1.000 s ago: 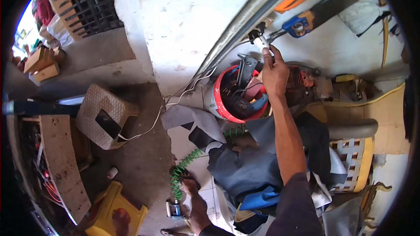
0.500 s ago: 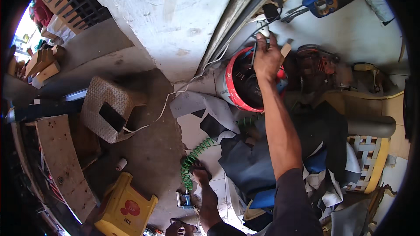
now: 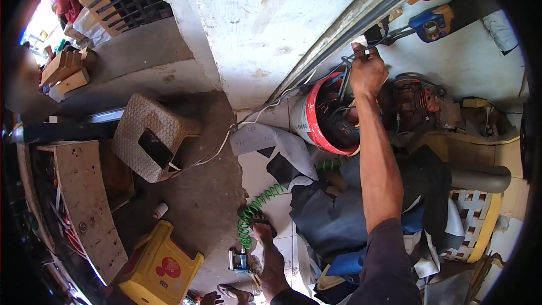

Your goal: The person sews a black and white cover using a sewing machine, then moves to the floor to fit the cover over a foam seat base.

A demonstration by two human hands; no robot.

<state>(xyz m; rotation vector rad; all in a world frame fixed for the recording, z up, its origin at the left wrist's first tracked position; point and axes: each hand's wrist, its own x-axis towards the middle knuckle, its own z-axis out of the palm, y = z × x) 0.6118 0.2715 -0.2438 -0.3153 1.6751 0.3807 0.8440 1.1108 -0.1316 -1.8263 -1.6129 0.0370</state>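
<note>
My right arm stretches up across the middle, and my right hand (image 3: 370, 73) is at the wall, its fingers closed on a small white plug (image 3: 359, 40) beside a black plug (image 3: 373, 34). Only part of the plug shows past my fingertips. Below that hand, a bucket with a red rim (image 3: 316, 130) holds dark tools and cables. A white cable (image 3: 217, 157) runs from the wall side to a black phone (image 3: 155, 148) lying on a woven-pattern stool (image 3: 138, 124). At the bottom edge shows my left hand (image 3: 211, 299), mostly cut off, its few visible fingers apart.
Dark sheet material (image 3: 333, 220) is heaped beside my right arm. A green coiled hose (image 3: 248, 214) runs past my sandalled foot (image 3: 262, 230) to a small air tool (image 3: 240, 261). A yellow stool (image 3: 152, 277) stands lower left. A handsaw (image 3: 432, 24) hangs on the wall.
The view has shifted, so most things sit further right. My right hand stays at the wall by the plugs; the white plug is now more covered by its fingers.
</note>
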